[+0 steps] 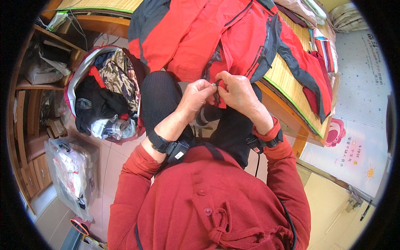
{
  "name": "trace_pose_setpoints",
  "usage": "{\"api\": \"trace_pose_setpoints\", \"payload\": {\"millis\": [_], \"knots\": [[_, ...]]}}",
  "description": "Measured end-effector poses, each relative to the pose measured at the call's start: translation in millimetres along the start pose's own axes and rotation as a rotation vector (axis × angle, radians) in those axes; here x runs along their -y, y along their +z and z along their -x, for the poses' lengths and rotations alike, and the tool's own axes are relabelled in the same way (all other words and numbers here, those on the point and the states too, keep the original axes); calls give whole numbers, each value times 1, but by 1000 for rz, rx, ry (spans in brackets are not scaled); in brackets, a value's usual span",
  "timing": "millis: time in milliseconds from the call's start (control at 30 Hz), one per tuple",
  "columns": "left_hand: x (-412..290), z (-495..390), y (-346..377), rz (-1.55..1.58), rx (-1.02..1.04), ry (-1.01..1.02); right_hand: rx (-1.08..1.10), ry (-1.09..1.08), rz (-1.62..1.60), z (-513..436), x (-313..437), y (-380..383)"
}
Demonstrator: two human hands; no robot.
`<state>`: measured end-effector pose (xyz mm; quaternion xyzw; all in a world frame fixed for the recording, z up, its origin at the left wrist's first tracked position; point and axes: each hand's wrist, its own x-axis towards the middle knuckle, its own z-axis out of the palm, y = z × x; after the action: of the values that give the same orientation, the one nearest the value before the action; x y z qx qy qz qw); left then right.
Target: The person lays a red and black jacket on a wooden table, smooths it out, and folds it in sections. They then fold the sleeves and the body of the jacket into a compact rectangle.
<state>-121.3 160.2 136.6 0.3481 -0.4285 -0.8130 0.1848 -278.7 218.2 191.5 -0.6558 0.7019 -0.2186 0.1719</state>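
Observation:
A red and dark grey jacket (190, 40) lies over the edge of a bed with a woven mat, its lower front hanging down between my knees. My left hand (200, 93) pinches the jacket's front edge near a small shiny metal piece, perhaps part of the zipper. Close beside it on the right, my right hand (239, 92) grips the same dark edge between thumb and fingers. The fingers hide most of what they hold. One jacket sleeve (300, 75) stretches to the right across the mat.
On the left stand a round fabric basket (72, 90) filled with clothes and a clear plastic storage box (53, 168). The bed's wooden edge (281, 109) runs close by my right knee. Folded clothes (323, 50) lie on the mat at the upper right.

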Motion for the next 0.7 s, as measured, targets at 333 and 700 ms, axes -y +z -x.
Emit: {"api": "trace_pose_setpoints", "payload": {"millis": [333,700], "knots": [[0,-4,-14,82,117,119,39,18,-250,-3,4,-12],[-8,-13,-23,133,148,-76,16,-84,-172,1,0,-2]]}}
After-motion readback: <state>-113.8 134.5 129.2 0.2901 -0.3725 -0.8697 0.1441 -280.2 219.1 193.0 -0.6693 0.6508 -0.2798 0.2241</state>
